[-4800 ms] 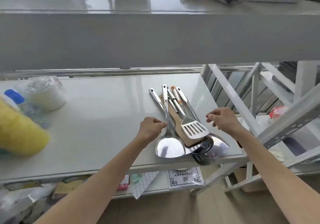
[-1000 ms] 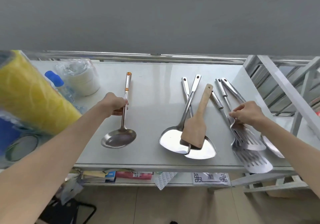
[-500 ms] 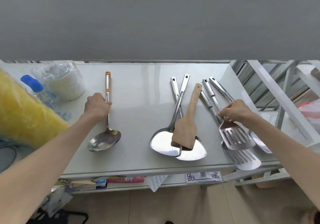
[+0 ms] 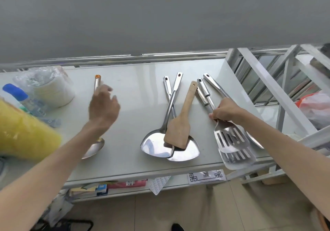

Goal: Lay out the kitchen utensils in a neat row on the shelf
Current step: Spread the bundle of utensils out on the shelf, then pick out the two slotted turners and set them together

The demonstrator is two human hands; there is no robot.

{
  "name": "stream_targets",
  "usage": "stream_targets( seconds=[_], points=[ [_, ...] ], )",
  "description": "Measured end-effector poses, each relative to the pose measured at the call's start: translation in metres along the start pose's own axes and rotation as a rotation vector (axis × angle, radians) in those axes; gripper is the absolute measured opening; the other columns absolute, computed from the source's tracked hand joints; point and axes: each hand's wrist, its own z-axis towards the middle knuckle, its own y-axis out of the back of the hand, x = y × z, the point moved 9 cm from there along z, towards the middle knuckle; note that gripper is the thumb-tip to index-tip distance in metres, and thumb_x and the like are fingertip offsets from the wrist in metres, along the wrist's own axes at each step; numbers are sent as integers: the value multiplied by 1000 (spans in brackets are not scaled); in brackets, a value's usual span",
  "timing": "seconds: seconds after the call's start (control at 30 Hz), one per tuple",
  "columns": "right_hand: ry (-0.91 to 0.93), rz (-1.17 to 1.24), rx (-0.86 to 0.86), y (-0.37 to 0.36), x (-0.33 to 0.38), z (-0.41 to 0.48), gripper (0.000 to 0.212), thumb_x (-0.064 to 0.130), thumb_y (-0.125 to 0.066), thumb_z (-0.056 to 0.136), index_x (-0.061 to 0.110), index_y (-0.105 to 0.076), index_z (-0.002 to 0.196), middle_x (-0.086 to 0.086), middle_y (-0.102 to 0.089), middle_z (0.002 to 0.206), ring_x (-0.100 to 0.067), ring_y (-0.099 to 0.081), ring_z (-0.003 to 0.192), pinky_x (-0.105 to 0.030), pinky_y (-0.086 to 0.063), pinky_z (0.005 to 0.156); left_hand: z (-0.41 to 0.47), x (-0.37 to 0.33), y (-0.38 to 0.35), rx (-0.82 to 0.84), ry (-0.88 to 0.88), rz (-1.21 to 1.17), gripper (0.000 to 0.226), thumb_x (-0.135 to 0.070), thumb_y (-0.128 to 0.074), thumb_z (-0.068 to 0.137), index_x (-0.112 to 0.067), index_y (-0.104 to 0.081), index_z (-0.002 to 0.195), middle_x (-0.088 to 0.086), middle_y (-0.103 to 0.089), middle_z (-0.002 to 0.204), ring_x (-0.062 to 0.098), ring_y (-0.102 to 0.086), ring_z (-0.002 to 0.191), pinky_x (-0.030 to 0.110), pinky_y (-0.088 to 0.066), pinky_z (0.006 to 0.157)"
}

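Two slotted spatulas (image 4: 234,147) overlap below the right hand's (image 4: 225,112) closed fingers, so pulling one may drag the other off the shelf (image 4: 135,91), while the left hand's (image 4: 104,106) fingers hover open.

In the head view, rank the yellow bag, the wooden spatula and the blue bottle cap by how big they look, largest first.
1. yellow bag, though it sits nearest the camera and is cut off by the edge
2. wooden spatula
3. blue bottle cap

Nothing is being worn on either forearm: both are being shown bare to the frame's edge. No sleeve, watch or ring is being seen on the left hand (image 4: 103,108) or right hand (image 4: 225,112).
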Motion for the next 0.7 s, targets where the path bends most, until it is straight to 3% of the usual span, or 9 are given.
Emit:
stream_targets(
  seconds=[0.1,0.2,0.27,0.33,0.4,0.53,0.57,0.67,0.7],
  points=[
    [-57,85,62,3,-5,2,30,18,-75,80,4,-52,67,-10,-49,56,-22,-46,50,-28,-38,56,-26,-67,-42,279,67,-404,22,-8,-61,85,-5,-73,103,8,-73,90,18,-69,80,27,-56,81],
    [-94,221,105,11,-12,1,25,16,-76,82,-3,-60,77,-14,-52,62,-24,-47,54,-28,-41,55,-61,-137,-97,679,154,-738,21,1,-63,85,7,-70,104,13,-70,81,18,-68,68,21,-60,68],
    [-113,357,135,14,-17,1,32,12,-76,80,-13,-65,98,-17,-60,80,-27,-55,69,-32,-48,64,-83,-171,-124,835,157,-774,16,-2,-64,88,8,-69,99,17,-69,84,21,-68,72,24,-61,75],
    [-118,487,148,19,-16,-4,26,5,-75,80,-10,-68,100,-16,-66,90,-25,-61,76,-34,-51,73,-104,-192,-148,949,144,-729,16,-13,-66,90,3,-68,90,18,-68,90,22,-67,80,31,-59,85],
    [-98,608,160,24,-8,-8,18,1,-73,80,-4,-67,96,-14,-66,90,-22,-63,78,-32,-53,79,-122,-204,-164,1050,172,-751,29,-21,-65,92,7,-68,97,17,-68,93,23,-66,84,35,-58,90],
    [-30,711,148,24,26,-24,16,2,-74,79,-6,-70,92,-11,-70,87,-16,-66,69,-22,-57,53,-122,-202,-160,1070,234,-893,39,-22,-62,95,14,-64,110,20,-61,95,25,-63,82,29,-58,78],
    [-11,724,137,20,36,-26,19,3,-75,79,-8,-70,94,-11,-71,88,-17,-67,72,-23,-58,55,-114,-195,-152,1036,237,-900,36,-20,-62,94,13,-64,108,19,-62,93,23,-63,78,25,-59,71],
    [41,803,159,-7,76,-31,30,6,-78,77,-11,-69,100,-13,-71,93,-21,-63,82,-37,-58,88,-86,-154,-122,923,250,-870,32,-18,-67,91,12,-68,102,15,-67,85,21,-67,71,24,-61,68],
    [61,829,190,-20,92,-32,32,7,-78,77,-11,-69,101,-14,-70,93,-21,-62,82,-37,-59,86,-76,-138,-112,895,260,-857,32,-19,-67,91,12,-69,102,15,-68,84,21,-67,72,24,-61,67]
  ],
)
